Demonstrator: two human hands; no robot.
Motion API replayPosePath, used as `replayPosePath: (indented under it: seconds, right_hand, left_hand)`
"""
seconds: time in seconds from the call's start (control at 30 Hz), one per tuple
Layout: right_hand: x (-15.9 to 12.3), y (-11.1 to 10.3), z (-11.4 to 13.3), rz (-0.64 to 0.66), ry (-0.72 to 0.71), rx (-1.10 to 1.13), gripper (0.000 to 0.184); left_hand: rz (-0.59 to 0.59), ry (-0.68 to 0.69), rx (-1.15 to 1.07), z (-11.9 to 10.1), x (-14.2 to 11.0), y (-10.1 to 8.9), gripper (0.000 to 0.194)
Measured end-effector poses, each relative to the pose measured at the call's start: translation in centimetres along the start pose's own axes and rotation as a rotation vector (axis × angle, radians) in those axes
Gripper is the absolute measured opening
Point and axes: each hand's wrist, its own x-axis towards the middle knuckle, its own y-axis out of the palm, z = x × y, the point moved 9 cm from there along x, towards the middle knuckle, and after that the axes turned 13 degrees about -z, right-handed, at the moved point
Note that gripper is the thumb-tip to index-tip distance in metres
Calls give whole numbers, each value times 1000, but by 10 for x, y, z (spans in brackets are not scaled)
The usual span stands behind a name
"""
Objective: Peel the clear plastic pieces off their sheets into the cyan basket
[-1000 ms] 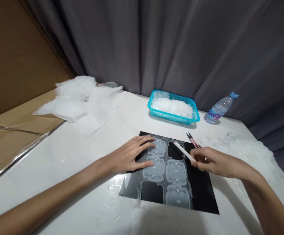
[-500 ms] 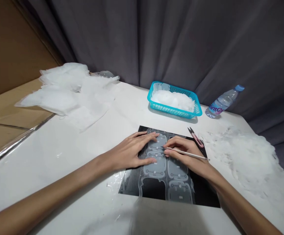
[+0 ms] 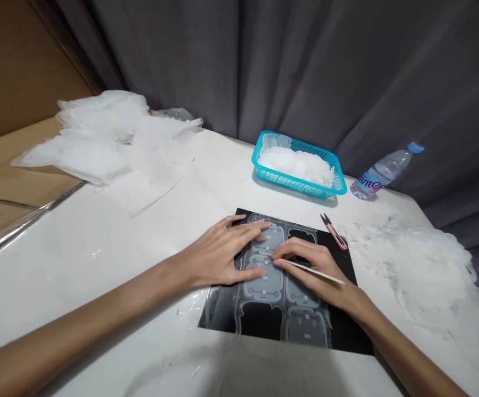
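A translucent plastic sheet (image 3: 263,286) with several rounded-rectangle shapes lies on a black mat (image 3: 346,331). My left hand (image 3: 226,251) rests flat on the sheet's left side, its fingers spread. In my right hand (image 3: 316,267) is a thin white stick-like tool (image 3: 316,270), held like a pen. Its tip is hidden at my fingertips, over the middle of the sheet near the edge of one shape. One lower-left section of the sheet is an open gap showing black. Pink-handled thread snips (image 3: 334,232) lie at the mat's upper right, beyond my right hand.
A blue basket (image 3: 301,190) holding a heap of white translucent pieces stands at the back. To its right is a water bottle (image 3: 382,173). White film scraps (image 3: 433,264) are piled at right; filmy sheets (image 3: 102,138) are stacked at left, near cardboard (image 3: 11,182).
My right hand has shifted slightly down the sheet with the stick-like tool, toward the edge of the lower shape. My left hand stays on the sheet. The whole view has tilted a little.
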Motion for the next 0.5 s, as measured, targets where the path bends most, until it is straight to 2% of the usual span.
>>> replayPosePath:
  seconds: [0.1,0.3,0.5]
  right_hand:
    - [0,2,1,-2,-31,-10,7]
    - [-1,6,4,11,-51,-34,11]
    - [-2,9,14,41,-140,-121,13]
  left_hand:
    - [-2,21,13,-3,0,0,74]
    - [21,13,30,-2,0,1,74]
    - [-41,47,36,-5,1,-5,74]
